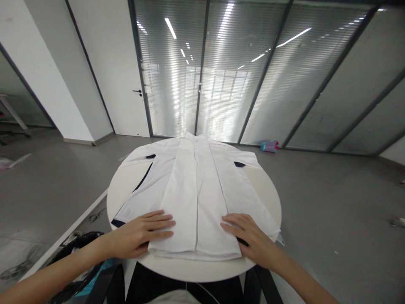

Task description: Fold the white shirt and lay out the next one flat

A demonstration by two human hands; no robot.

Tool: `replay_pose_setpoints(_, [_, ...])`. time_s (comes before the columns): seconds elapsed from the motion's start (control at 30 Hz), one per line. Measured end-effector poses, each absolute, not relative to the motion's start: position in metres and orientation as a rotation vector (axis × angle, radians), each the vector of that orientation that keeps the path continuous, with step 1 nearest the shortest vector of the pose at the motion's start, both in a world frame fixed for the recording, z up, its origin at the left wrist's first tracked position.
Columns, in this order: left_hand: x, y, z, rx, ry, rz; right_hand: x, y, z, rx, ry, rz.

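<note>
A white jacket (pixel 186 190) with dark navy trim lies spread flat, front side up, its collar at the far edge and its hem towards me. Under it is a round white table (pixel 268 190). My left hand (pixel 144 232) rests on the lower left of the jacket near the hem, fingers stretched out and pointing inward. On the lower right, my right hand (pixel 248 236) lies on the fabric with its fingers extended. Part of its thumb side is hidden against the cloth. Neither hand grips the fabric visibly.
A black chair's armrests (pixel 109 283) stand close at the near edge. At lower left is a bin with a black bag (pixel 76 249). Cables (pixel 22 266) lie on the floor. A blue and red item (pixel 269 146) lies by the glass partition (pixel 221 84); a door (pixel 123 84) is beyond.
</note>
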State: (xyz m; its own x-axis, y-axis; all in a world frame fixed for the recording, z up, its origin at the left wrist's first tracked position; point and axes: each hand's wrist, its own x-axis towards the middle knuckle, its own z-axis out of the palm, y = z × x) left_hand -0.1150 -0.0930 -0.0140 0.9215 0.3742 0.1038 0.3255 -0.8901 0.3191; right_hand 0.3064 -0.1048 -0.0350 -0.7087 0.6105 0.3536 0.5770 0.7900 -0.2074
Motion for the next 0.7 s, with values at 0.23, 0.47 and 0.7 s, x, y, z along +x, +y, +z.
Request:
replay_pose_setpoints(0.23, [-0.122, -0.085, -0.004, 2.695, 0.605, 0.421, 0.306, -0.090, -0.022, -0.795, -2.445, 0.198])
replay_pose_setpoints(0.47, [-0.118, -0.071, -0.025, 2.829, 0.636, 0.271, 0.310, -0.073, -0.036, -0.876, -2.592, 0.137])
replay_pose_setpoints(0.7, [-0.115, -0.045, 0.008, 2.493, 0.614, 0.354, 0.309, -0.054, -0.010, -0.910, -2.518, 0.361])
